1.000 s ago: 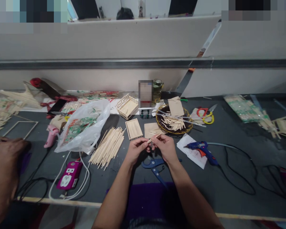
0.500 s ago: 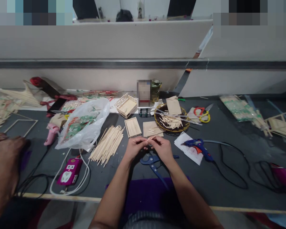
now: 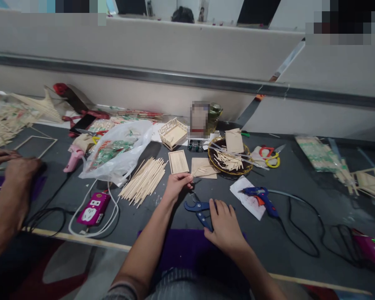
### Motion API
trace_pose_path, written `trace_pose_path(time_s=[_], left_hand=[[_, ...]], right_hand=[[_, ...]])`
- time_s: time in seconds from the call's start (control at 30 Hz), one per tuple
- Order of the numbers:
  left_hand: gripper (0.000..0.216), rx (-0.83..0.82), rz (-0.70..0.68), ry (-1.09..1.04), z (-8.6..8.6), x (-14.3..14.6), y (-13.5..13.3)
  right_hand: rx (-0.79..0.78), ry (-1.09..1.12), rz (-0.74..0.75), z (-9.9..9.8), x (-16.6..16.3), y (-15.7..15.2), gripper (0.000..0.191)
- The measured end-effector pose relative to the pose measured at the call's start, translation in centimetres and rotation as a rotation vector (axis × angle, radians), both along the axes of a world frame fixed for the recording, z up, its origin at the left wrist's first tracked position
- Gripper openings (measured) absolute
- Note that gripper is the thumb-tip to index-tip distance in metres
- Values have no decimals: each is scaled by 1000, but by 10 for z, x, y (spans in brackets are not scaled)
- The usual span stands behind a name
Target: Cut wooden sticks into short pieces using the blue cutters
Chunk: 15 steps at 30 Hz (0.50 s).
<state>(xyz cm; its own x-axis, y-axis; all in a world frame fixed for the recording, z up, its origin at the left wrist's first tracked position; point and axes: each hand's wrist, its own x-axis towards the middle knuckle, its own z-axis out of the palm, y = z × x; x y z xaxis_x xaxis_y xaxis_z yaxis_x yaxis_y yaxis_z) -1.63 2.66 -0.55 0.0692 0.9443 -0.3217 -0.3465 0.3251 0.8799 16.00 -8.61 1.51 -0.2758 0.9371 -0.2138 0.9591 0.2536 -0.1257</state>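
I hold a short pale stick [image 3: 192, 175] between the fingertips of my left hand [image 3: 177, 183], thumb and fingers pinched narrow on it, just beyond the blue cutter [image 3: 198, 206]. My right hand [image 3: 224, 221] lies over the handles of the blue cutter, palm down, fingers slightly spread and thumb well out from them; I cannot tell how firmly it touches. Nearer me than the cutter is a purple cloth [image 3: 183, 250]. Beyond the cutter is a brown sheet [image 3: 213, 175] with short pieces on it, with a small stick panel [image 3: 178, 161] to its left and a round basket [image 3: 251, 168] to its right, the basket full of cut pieces. Left of the cutter lies a pile of long sticks [image 3: 143, 180], then a magenta power strip [image 3: 94, 208]. Right of it, a blue glue gun [image 3: 262, 199] rests partly on white paper [image 3: 248, 205]. Far left of the cutter, a co-worker's hands [image 3: 21, 166] are at the table.
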Motion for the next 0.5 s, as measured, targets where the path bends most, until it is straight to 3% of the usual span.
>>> trace_pose_path(time_s=[0.1, 0.23, 0.4, 0.5], left_hand=[[38, -21, -1, -33, -1, -2, 1], [38, -45, -6, -73, 0, -6, 1], [36, -76, -73, -131, 4, -6, -1], [35, -83, -112, -143, 7, -4, -3]], right_hand=[[58, 21, -10, 2, -8, 2, 67], [23, 138, -77, 4, 7, 5, 61], [-191, 726, -333, 2, 36, 1, 58], [-316, 1072, -402, -3, 39, -1, 60]])
